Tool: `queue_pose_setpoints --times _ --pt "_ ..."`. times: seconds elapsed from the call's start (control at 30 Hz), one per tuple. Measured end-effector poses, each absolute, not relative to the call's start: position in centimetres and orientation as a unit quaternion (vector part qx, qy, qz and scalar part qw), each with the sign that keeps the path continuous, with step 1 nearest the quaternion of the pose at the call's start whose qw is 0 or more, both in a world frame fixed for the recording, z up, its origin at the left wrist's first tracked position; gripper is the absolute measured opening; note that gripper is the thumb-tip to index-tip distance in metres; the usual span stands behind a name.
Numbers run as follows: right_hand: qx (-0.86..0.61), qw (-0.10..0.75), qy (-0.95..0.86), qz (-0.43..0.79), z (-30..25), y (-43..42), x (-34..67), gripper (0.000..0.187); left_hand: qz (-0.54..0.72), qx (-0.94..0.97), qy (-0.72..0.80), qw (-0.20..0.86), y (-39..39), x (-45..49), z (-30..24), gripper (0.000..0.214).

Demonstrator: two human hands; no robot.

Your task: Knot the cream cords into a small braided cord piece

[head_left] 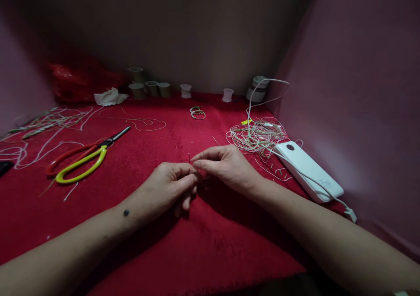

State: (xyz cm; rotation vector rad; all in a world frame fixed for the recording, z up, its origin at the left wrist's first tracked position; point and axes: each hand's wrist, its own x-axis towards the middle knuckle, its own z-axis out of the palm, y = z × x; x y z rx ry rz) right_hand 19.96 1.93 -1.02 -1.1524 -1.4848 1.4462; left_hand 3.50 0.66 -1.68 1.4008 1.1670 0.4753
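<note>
My left hand (170, 184) and my right hand (226, 165) meet at the middle of the red cloth (203, 243). Both pinch their fingertips together around a tiny piece (189, 158) that sticks up between them; it is too small to name. The fingers of both hands are closed. A tangle of pale thread (257, 136) lies just behind my right hand.
Scissors (82, 158) with red and yellow-green handles lie to the left. Loose threads (49, 121) spread at far left. A white power bank (308, 171) with a cable sits on the right. Small spools (151, 88) and a small thread ring (197, 113) are at the back.
</note>
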Motion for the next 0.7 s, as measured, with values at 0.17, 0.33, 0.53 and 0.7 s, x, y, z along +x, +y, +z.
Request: queue_pose_setpoints --times 0.17,0.33,0.53,0.7 --pt "-0.423 0.442 -0.604 0.511 -1.22 1.97 19.90 0.008 0.193 0.604 0.500 0.590 0.64 3.53 -1.58 0.022" --pt "-0.390 0.507 -0.588 0.496 -1.47 1.84 19.67 0.009 0.196 0.609 0.486 0.595 0.66 3.54 -1.52 0.020" --pt "-0.390 0.548 -0.562 0.481 -1.54 1.71 19.63 0.009 0.166 0.614 0.494 0.593 0.66 3.53 -1.49 0.024" --pt "-0.391 0.549 -0.629 0.387 -1.88 1.96 20.05 0.005 0.160 0.621 0.490 0.591 0.66 3.40 -1.48 0.025"
